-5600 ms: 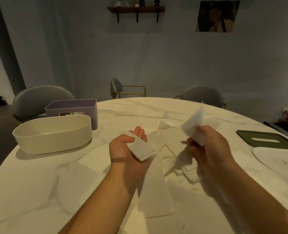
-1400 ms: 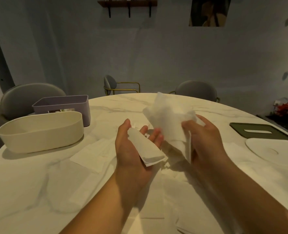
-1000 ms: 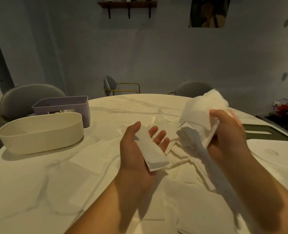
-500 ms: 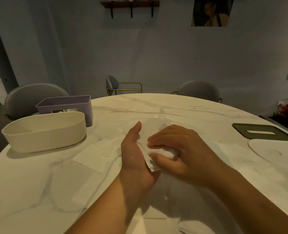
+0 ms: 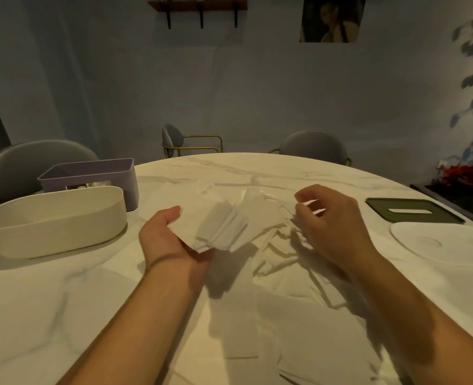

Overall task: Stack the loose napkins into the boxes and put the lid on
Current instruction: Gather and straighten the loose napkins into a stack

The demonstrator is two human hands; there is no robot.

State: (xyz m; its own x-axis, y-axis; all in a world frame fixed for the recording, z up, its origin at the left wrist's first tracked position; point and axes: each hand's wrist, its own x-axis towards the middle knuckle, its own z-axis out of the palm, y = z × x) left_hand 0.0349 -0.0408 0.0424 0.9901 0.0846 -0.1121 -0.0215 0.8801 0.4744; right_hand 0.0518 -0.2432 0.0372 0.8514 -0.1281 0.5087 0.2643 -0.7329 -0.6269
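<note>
My left hand (image 5: pixel 166 237) lies palm up over the table's middle, and a small stack of folded white napkins (image 5: pixel 221 229) rests across its palm; its thumb stands free at the side and its fingers are hidden beneath. Empty, with its fingers loosely curled, my right hand (image 5: pixel 332 223) hovers to the right of the stack above the loose napkins (image 5: pixel 279 245) spread on the marble table (image 5: pixel 35 301). At the left stand a cream oval box (image 5: pixel 52 223) and, behind it, a purple box (image 5: pixel 91 173). A green slotted lid (image 5: pixel 412 213) and a white oval lid (image 5: pixel 446 243) lie at the right.
More flat napkins (image 5: pixel 257 329) cover the table near me, between my forearms. Grey chairs (image 5: pixel 313 145) ring the far side of the round table. A plant with red flowers (image 5: pixel 462 173) stands at the far right.
My right hand laid a napkin on the stack in my left palm, then let go and drew back to the right. The stack is now thicker and fanned.
</note>
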